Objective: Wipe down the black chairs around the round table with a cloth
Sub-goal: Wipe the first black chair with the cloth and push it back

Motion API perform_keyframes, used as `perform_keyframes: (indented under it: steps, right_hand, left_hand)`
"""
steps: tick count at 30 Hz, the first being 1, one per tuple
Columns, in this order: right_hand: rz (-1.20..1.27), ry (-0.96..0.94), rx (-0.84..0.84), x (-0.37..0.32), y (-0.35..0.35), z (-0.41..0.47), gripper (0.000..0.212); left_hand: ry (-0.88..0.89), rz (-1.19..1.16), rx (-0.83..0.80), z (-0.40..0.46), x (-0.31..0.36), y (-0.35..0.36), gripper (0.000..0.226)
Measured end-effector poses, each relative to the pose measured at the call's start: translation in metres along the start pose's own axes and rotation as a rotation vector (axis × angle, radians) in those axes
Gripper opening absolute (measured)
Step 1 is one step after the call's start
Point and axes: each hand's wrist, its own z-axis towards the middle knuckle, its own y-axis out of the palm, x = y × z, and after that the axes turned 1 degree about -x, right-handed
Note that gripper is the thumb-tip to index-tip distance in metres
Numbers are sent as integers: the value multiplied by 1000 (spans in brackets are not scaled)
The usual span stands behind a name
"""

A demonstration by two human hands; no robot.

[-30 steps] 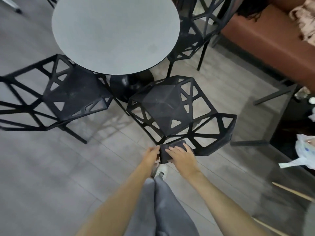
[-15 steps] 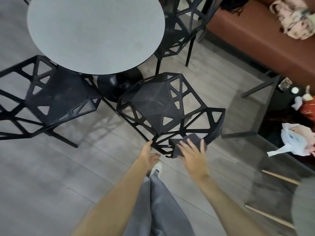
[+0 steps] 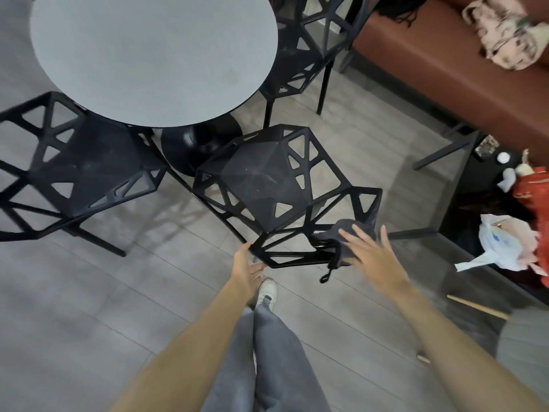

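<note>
Where right grip (image 3: 371, 257) presses: cloth (image 3: 346, 233).

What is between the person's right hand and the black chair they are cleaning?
In the head view, a dark grey cloth lies between the right hand and the back frame of the near black chair; straight fingers press it there.

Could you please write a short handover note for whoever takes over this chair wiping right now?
Right hand: fingers straight, pressing the dark grey cloth on the backrest frame of the near black lattice chair.
Left hand: open, touching that backrest's lower left corner.
Done: cannot tell; pale smears show on the near chair's seat.
Left, as far as visible: black lattice chair on the left and the one behind the round grey table, at.
</note>
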Motion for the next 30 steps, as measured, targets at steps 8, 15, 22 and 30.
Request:
perform_keyframes:
  steps: [8, 15, 22, 30]
  right_hand:
    - [268, 119, 193, -62, 21, 11, 36]
    - [257, -427, 195, -6, 29, 20, 49]
    - [441, -283, 121, 119, 15, 61, 46]
    - [459, -266, 244, 25, 20, 10, 37]
  left_hand:
    - [128, -118, 154, 9, -30, 27, 65]
    - [332, -296, 428, 13, -57, 79, 73]
    - [457, 58, 626, 5, -86, 122, 43]
    - [533, 308, 723, -11, -101, 153, 72]
